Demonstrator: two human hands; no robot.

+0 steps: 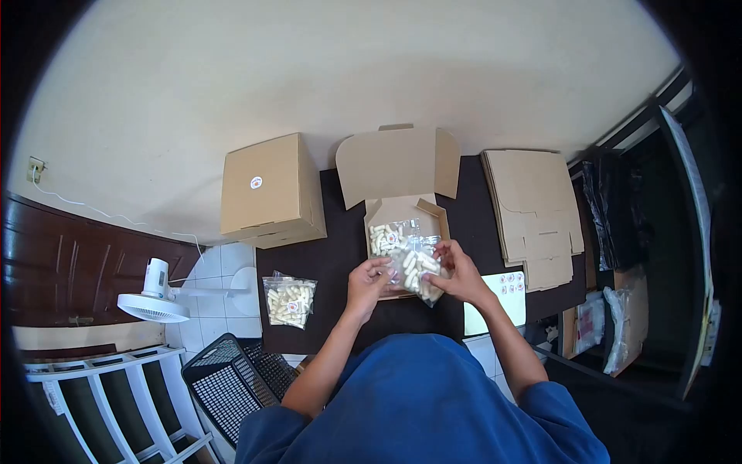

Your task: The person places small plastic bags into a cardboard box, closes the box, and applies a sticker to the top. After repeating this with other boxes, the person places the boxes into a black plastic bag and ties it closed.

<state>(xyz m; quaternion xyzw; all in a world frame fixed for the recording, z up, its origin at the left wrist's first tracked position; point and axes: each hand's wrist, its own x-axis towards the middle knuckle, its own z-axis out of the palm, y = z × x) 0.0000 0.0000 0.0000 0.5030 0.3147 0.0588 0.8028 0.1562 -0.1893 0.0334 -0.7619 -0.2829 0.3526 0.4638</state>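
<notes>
An open cardboard mailer box stands on the dark table in front of me, its lid raised toward the wall. Inside lies a clear bag of white capsule-shaped pieces. Over the box's front part is another clear bag of white capsule-shaped pieces, held at its right side between the thumb and fingers of my right hand. My left hand has its thumb and fingers closed at the left edge of this same bag. More such bags lie on the table to the left.
Closed cardboard boxes stand at the back left, one bearing a round sticker. Flattened cardboard boxes are stacked at the right. A sticker sheet lies near the right front edge. A white fan and black crate are at the left.
</notes>
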